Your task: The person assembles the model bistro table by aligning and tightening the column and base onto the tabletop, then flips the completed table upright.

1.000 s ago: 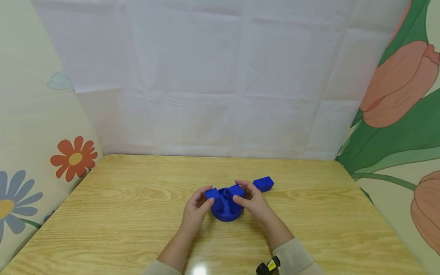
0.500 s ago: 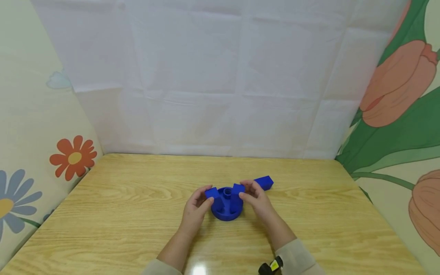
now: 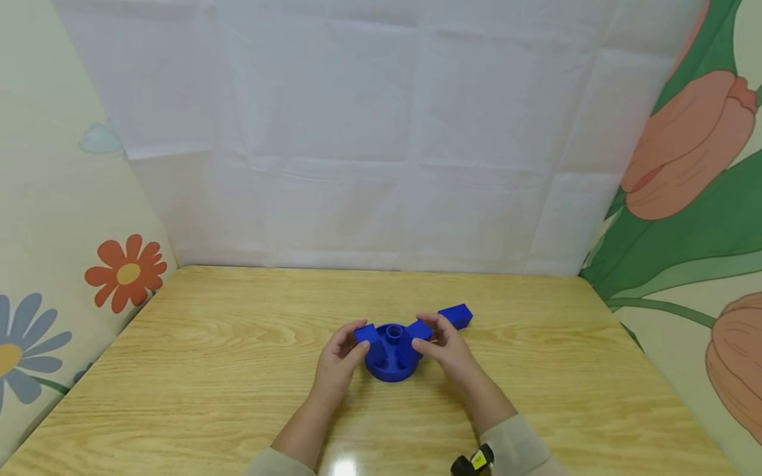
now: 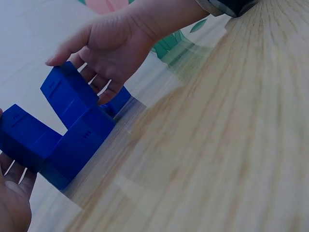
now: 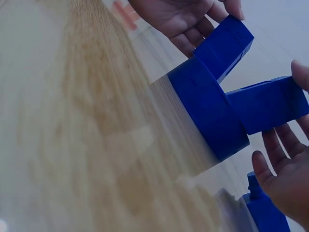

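A round blue base (image 3: 391,374) with a raised rim and a hollow central post (image 3: 394,332) sits on the table. Two blue blocks stand in it, leaning outward on opposite sides. My left hand (image 3: 336,367) pinches the left block (image 3: 370,335) between thumb and fingers. With thumb and fingers at its upper end, my right hand (image 3: 449,350) grips the right block (image 3: 419,329). In the right wrist view the right block (image 5: 270,104) tilts out past the base wall (image 5: 207,108). The blocks' lower ends are hidden inside the base.
Another blue block (image 3: 457,317) lies on the wooden table (image 3: 238,357) just behind my right hand; the right wrist view shows a narrow peg (image 5: 253,181) on its end. A white cloth (image 3: 381,145) hangs behind the table, with flower-patterned cloth at both sides.
My right hand has shifted slightly right. The right block swung to a more upright stance half a second ago and now leans outward to the right again. My left hand has stayed in place.
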